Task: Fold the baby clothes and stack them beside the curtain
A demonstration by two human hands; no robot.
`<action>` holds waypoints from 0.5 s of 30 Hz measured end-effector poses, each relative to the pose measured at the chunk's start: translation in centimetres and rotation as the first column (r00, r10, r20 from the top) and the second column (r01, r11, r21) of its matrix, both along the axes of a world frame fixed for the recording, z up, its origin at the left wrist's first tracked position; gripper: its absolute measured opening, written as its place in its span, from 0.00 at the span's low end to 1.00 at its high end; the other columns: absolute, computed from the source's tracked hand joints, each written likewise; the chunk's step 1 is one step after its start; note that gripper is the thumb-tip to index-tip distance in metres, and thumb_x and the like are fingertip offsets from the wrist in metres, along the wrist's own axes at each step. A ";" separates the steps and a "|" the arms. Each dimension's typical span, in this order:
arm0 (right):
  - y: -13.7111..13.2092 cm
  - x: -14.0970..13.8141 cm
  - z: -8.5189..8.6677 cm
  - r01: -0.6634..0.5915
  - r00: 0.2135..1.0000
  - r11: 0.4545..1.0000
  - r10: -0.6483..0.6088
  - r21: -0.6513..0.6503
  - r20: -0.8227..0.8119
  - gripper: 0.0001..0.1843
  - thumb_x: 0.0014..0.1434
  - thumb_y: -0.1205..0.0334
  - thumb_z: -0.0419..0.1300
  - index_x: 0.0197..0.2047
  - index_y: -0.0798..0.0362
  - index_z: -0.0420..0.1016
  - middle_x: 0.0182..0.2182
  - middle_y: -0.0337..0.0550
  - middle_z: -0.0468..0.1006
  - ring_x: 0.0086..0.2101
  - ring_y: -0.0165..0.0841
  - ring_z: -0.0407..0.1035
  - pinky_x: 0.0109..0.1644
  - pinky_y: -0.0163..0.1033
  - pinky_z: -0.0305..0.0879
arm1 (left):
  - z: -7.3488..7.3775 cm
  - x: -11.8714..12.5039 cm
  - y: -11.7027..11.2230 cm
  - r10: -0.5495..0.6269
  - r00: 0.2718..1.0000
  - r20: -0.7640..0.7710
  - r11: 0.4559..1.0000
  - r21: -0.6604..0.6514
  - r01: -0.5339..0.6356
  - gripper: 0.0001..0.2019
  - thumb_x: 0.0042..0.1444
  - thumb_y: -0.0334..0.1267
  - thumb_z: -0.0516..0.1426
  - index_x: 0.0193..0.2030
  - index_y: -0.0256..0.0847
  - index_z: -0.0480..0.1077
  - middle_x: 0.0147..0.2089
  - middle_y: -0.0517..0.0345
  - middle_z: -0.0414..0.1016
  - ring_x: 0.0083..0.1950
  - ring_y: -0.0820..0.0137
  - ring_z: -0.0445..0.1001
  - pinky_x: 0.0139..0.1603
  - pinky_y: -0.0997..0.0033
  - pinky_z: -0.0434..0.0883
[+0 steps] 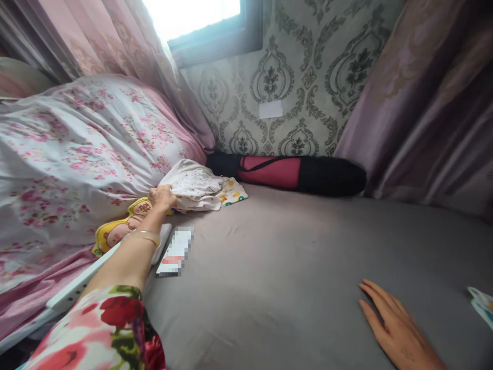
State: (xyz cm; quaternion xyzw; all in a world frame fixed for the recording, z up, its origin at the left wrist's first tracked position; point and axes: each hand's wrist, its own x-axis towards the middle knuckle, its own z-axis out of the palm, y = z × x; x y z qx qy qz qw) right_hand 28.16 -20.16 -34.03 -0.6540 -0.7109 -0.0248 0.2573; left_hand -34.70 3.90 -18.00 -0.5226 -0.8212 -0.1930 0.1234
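My left hand [162,197] reaches forward with its fingers closed on a crumpled white spotted cloth [196,185], which lies at the foot of a big floral duvet [84,139]. A gold bangle sits on that wrist. My right hand [393,324] lies flat, fingers stretched out, on the grey bedsheet [292,267] at the lower right and holds nothing. A small white card [175,253] lies on the sheet just right of my left forearm.
A yellow cartoon cushion [115,232] pokes out under the duvet. A pink and black rolled mat [292,173] lies along the patterned wall. Pink curtains hang on both sides. A white bar [73,293] runs under my left arm. Some paper [483,304] shows at the right edge.
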 end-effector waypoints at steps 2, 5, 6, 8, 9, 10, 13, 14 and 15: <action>-0.1 -0.1 0.1 0.001 1.000 1.000 -0.001 -0.003 0.015 0.26 0.63 0.45 0.46 0.56 0.50 0.68 0.56 0.49 0.72 0.56 0.46 0.66 0.58 0.54 0.66 | 0.1 0.1 0.1 0.024 1.000 0.013 1.000 -0.015 -0.024 0.17 0.47 0.36 0.56 0.45 0.37 0.73 0.50 0.40 0.71 0.54 0.44 0.61 0.53 0.48 0.61; -0.1 -0.3 0.1 0.006 1.000 1.000 -0.006 -0.003 0.022 0.26 0.63 0.45 0.45 0.56 0.50 0.68 0.56 0.49 0.72 0.56 0.46 0.66 0.58 0.54 0.65 | 0.9 0.8 0.3 0.026 0.999 0.018 1.000 -0.015 -0.026 0.11 0.52 0.40 0.55 0.36 0.37 0.74 0.45 0.39 0.74 0.55 0.41 0.62 0.53 0.44 0.60; -0.1 -0.3 0.1 0.007 1.000 1.000 -0.007 -0.002 0.024 0.26 0.63 0.45 0.45 0.56 0.50 0.68 0.56 0.49 0.72 0.56 0.46 0.66 0.58 0.54 0.65 | 1.3 1.2 0.4 0.013 1.000 0.013 1.000 -0.014 -0.013 0.12 0.53 0.42 0.54 0.36 0.37 0.74 0.45 0.38 0.74 0.56 0.41 0.62 0.53 0.43 0.59; -0.1 -0.4 0.1 0.008 0.999 1.000 -0.008 -0.003 0.031 0.26 0.64 0.45 0.45 0.56 0.50 0.69 0.56 0.49 0.72 0.55 0.46 0.66 0.59 0.54 0.65 | 2.3 2.3 0.7 -0.027 1.000 -0.003 1.000 -0.005 0.027 0.14 0.57 0.43 0.51 0.38 0.36 0.74 0.45 0.37 0.75 0.56 0.42 0.63 0.54 0.44 0.58; -0.1 -0.4 0.2 0.006 0.999 1.000 -0.006 -0.001 0.034 0.26 0.64 0.45 0.45 0.56 0.51 0.69 0.56 0.50 0.72 0.55 0.46 0.66 0.59 0.54 0.65 | 2.9 3.0 0.8 -0.053 0.999 -0.008 0.999 0.002 0.054 0.15 0.59 0.43 0.50 0.40 0.36 0.73 0.45 0.37 0.75 0.55 0.44 0.65 0.54 0.45 0.58; -0.1 -0.5 0.2 0.004 0.999 1.000 -0.004 -0.002 0.035 0.26 0.64 0.45 0.45 0.55 0.51 0.69 0.56 0.50 0.72 0.55 0.46 0.66 0.59 0.54 0.65 | 3.6 3.8 1.0 -0.084 0.996 -0.010 0.996 0.017 0.084 0.16 0.60 0.43 0.48 0.42 0.36 0.73 0.45 0.38 0.75 0.54 0.46 0.67 0.55 0.47 0.58; -0.2 -0.6 0.3 -0.005 1.000 1.000 0.005 0.000 0.029 0.27 0.64 0.45 0.45 0.55 0.52 0.70 0.56 0.51 0.72 0.55 0.46 0.66 0.58 0.53 0.65 | 5.5 6.5 1.6 -0.200 0.980 0.012 0.973 0.116 0.197 0.16 0.62 0.42 0.46 0.45 0.37 0.71 0.44 0.44 0.76 0.49 0.55 0.71 0.54 0.54 0.59; -0.2 -0.7 0.4 -0.008 1.000 1.000 0.008 0.000 0.025 0.27 0.64 0.45 0.45 0.55 0.52 0.70 0.56 0.51 0.72 0.56 0.45 0.66 0.59 0.53 0.65 | 6.2 7.4 1.7 -0.248 0.968 0.028 0.956 0.166 0.241 0.15 0.62 0.41 0.46 0.45 0.37 0.70 0.43 0.46 0.76 0.47 0.57 0.72 0.53 0.57 0.61; -0.3 -0.8 0.5 -0.010 1.000 1.000 0.010 -0.001 0.022 0.27 0.64 0.46 0.45 0.55 0.52 0.70 0.56 0.50 0.71 0.56 0.45 0.66 0.59 0.53 0.65 | 6.7 8.4 1.8 -0.299 0.953 0.047 0.934 0.218 0.283 0.15 0.62 0.42 0.46 0.44 0.38 0.70 0.41 0.48 0.75 0.45 0.60 0.72 0.50 0.61 0.62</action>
